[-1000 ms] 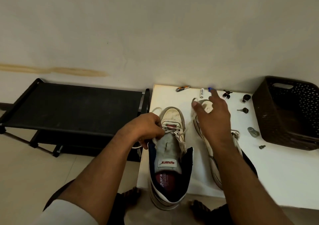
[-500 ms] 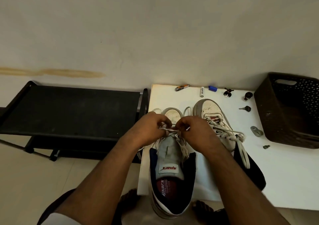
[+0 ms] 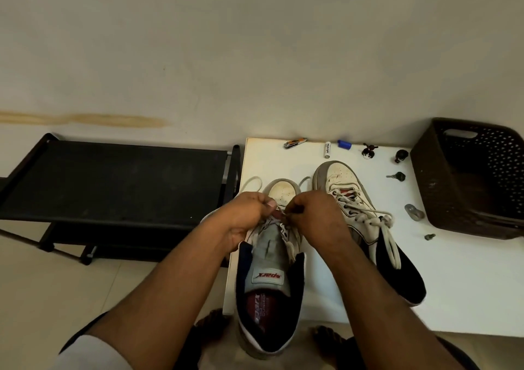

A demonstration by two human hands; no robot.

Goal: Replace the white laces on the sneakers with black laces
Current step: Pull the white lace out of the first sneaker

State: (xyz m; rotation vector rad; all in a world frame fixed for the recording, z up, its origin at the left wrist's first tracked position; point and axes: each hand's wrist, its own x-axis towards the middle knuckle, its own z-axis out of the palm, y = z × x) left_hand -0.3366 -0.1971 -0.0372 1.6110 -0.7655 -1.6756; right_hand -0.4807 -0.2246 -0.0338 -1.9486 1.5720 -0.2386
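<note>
At the near edge of the white worktop [image 3: 467,284], the near sneaker [image 3: 269,284] overhangs toward the person, heel closest, its tongue bare of lacing for most of its length. Just beyond the tongue, both hands meet over the lowest eyelets. The left hand [image 3: 246,216] is pinched together on the white lace [image 3: 273,222], and the right hand [image 3: 317,216] is likewise closed on it, fingertips almost touching. This looks like unthreading the last rows; a short, even pull straight out of each eyelet, with one hand steadying the shoe, should free the lace without snagging. To the right lies the second sneaker [image 3: 357,205], fully laced in white. Farther back sit a battery [image 3: 327,149] and other small odds and ends, with a dark basket [image 3: 476,177] at far right. No black laces are visible.
</note>
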